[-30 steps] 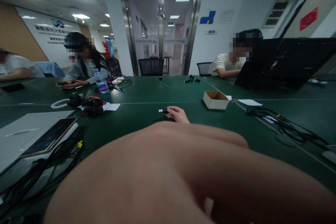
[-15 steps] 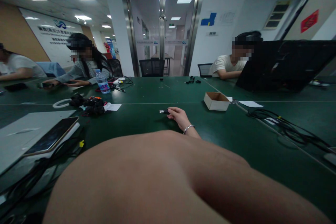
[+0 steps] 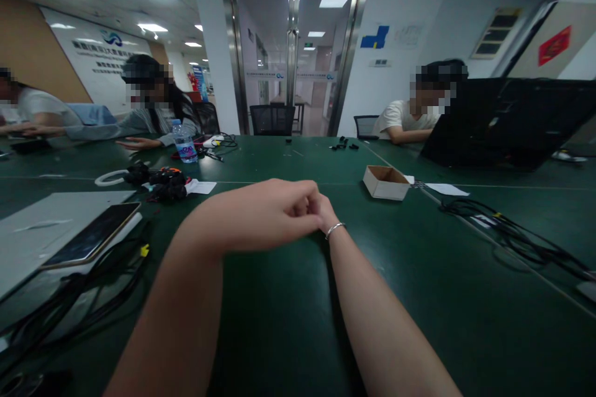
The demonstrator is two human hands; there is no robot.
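My left hand (image 3: 265,214) reaches in from the lower left over the green table (image 3: 279,322), its fingers curled into a fist; what they hold, if anything, is hidden. My right hand (image 3: 325,209) lies just behind it, knuckles touching the left fist and fingers mostly covered. A thin silver bracelet (image 3: 334,229) circles my right wrist. The small black plug seen earlier is out of sight behind my left hand.
A small open cardboard box (image 3: 385,182) sits to the right. Black cables (image 3: 512,239) trail along the right, an open black laptop (image 3: 507,124) behind them. At left lie a phone (image 3: 90,240), tangled cables (image 3: 69,298), black parts (image 3: 162,183) and a water bottle (image 3: 185,142). Other people sit around the table.
My left arm has moved away from the camera and stretched forward, so its fist now meets my right hand and covers the small black plug.
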